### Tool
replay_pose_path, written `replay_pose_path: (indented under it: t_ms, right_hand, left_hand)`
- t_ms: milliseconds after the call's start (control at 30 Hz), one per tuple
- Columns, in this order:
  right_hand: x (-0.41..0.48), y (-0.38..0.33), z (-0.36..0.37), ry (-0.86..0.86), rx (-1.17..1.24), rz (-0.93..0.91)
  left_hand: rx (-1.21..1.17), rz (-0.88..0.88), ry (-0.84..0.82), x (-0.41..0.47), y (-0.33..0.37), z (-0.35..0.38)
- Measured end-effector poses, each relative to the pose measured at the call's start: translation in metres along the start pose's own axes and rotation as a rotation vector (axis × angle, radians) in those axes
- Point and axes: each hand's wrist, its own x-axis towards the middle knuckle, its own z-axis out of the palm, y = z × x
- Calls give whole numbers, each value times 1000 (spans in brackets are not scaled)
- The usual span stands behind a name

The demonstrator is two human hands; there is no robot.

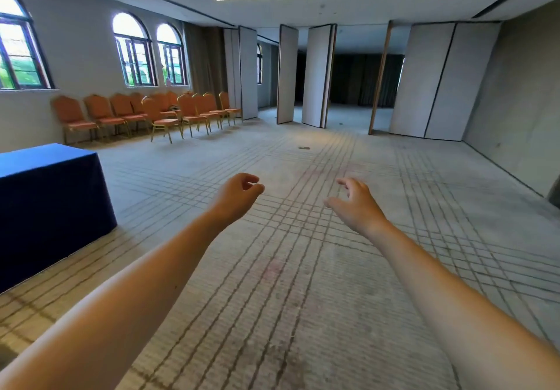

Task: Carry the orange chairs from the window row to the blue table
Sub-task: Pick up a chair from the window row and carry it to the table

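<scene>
- I see the orange chairs lined up at the far left, under the arched windows.
- The blue table stands near left, well apart from them.
- The left hand and right hand hover over the lined carpet, fingers loosely curled, holding nothing.
- Folding wall panels stand far back.

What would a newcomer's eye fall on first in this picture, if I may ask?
At the centre the left hand and right hand reach forward, empty, fingers loosely curled, above the lined carpet. Behind, orange chairs stand in rows under the arched windows at the far left, and the blue table sits at the left edge.
</scene>
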Motion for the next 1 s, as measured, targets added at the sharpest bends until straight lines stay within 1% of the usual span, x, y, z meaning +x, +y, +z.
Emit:
replay_pose_path:
  t_ms: [167,300,600,767,867,1000]
  right_hand:
    - [131,19,31,-46,9,-59]
    - [240,27,44,-39,8,-77]
    - [460,71,94,-106,40,-77]
    - [606,89,130,-138,79,-156]
    - [700,92,138,-174,76,-189]
    - [802,96,149,-189,59,-232]
  left_hand:
    - [27,-15,43,124,-33,19]
    - [43,-34,62,229,-50,35]
    - [100,-106,46,420,-108,89]
    - [120,-145,92,543,-143,109]
    - [139,-180,128,625,-152,121]
    - [126,-198,187,708,-168,136]
